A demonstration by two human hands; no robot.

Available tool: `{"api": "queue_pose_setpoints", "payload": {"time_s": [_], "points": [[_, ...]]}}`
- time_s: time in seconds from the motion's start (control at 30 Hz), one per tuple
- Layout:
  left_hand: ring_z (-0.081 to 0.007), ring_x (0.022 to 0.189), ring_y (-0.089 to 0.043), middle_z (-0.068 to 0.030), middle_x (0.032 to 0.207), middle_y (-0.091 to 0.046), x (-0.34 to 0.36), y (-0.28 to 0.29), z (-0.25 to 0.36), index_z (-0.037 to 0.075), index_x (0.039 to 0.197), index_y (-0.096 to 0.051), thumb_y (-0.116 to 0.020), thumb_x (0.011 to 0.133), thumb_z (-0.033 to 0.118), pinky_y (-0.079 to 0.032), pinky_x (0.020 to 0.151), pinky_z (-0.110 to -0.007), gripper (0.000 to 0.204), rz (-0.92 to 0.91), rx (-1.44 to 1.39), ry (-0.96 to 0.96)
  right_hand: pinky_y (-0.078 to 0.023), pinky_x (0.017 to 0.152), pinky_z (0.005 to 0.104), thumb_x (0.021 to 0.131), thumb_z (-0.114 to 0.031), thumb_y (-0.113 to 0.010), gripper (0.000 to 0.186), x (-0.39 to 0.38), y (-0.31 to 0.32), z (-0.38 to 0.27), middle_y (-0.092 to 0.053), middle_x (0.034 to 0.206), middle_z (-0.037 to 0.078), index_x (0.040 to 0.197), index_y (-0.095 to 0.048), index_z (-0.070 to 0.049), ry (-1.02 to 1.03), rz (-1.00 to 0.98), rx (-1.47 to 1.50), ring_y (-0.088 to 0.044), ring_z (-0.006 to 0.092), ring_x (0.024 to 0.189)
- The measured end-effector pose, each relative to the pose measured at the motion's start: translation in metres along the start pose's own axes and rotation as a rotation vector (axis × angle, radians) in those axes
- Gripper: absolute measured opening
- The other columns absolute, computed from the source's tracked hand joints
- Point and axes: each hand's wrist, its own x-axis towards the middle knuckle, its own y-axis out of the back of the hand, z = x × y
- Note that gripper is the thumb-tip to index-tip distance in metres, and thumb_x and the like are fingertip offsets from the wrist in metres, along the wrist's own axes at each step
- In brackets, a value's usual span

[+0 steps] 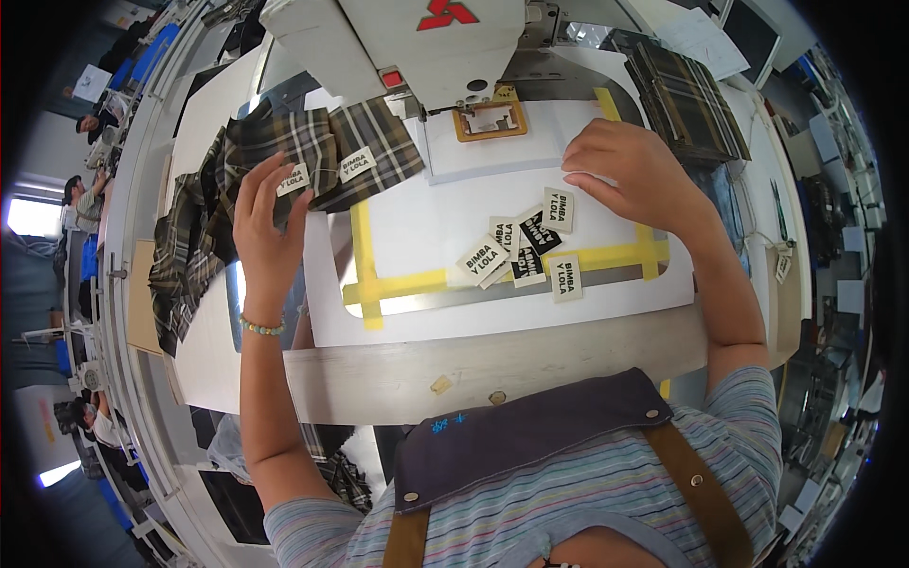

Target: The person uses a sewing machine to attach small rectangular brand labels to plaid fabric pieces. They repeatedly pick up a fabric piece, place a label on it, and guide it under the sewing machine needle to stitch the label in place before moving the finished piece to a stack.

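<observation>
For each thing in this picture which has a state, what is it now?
Left hand: at a white label, grip unclear
Right hand: curled above the white sheet, grip unclear
Plaid fabric at left: partly bunched
Plaid pieces at right: stacked
Loose labels: scattered, some overlapping
Yellow tape: stuck down
Sewing machine head: running or not, unclear
Orange frame: below the sewing machine head

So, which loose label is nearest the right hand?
The loose white label highest in view; the other loose ones lie lower, farther from the right hand.
</observation>
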Motion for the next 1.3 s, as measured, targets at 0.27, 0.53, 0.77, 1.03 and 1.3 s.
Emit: {"api": "queue_pose_setpoints", "payload": {"time_s": [0.27,0.53,0.77,1.03,1.3], "points": [[-0.0373,0.163,-0.031,-0.01,0.176,-0.039,0.019,-0.07,0.013,0.018,0.165,-0.049,-0.064,0.106,0.05,-0.025,0.129,-0.057,0.069,-0.216,0.225,-0.171,-0.057,0.08,0.041,0.1,-0.025,-0.074,0.02,0.01,0.004,0.0,-0.076,0.101,0.006,0.095,-0.079,-0.005,0.039,0.094,-0.073,-0.071,0.0289,0.094],[-0.0377,0.163,-0.031,-0.015,0.177,-0.034,-0.025,-0.065,-0.083,0.022,0.174,-0.028,-0.061,0.103,0.065,-0.025,0.13,-0.059,0.089,-0.251,0.246,0.19,-0.059,0.082,0.0396,0.097,-0.019,-0.077,0.015,-0.016,-0.005,-0.008,-0.076,0.102,0.007,0.099,-0.077,-0.004,0.02,-0.035,0.006,-0.072,0.0273,0.096],[-0.035,0.108,-0.074,-0.0147,0.119,-0.078,0.016,-0.037,0.028,0.004,0.128,-0.076,-0.078,0.1,0.022,-0.059,0.096,-0.042,0.033,-0.149,0.062,-0.086,-0.056,0.082,0.0392,0.092,-0.025,-0.08,0.019,0.018,-0.039,-0.044,-0.07,0.099,0.003,0.095,-0.074,-0.007,0.221,-0.081,0.184,-0.067,0.0243,0.097],[-0.0289,0.091,-0.073,-0.0123,0.103,-0.077,0.06,-0.074,0.129,0.001,0.11,-0.078,-0.078,0.097,0.013,-0.058,0.077,-0.036,0.018,-0.3,-0.611,-0.252,-0.055,0.08,0.0423,0.09,-0.019,-0.079,0.014,0.028,-0.07,-0.051,-0.068,0.098,0.004,0.09,-0.071,-0.008,0.269,-0.158,0.297,-0.067,0.0271,0.094],[-0.027,0.086,-0.072,-0.0116,0.099,-0.076,0.047,-0.114,0.117,0.002,0.109,-0.078,-0.073,0.1,0.01,-0.06,0.074,-0.037,0.013,-0.362,-0.78,-0.172,-0.057,0.088,0.0394,0.089,-0.019,-0.082,0.014,0.034,-0.058,-0.049,-0.074,0.107,0.004,0.094,-0.076,-0.007,0.226,-0.201,0.346,-0.07,0.0266,0.1]]}}
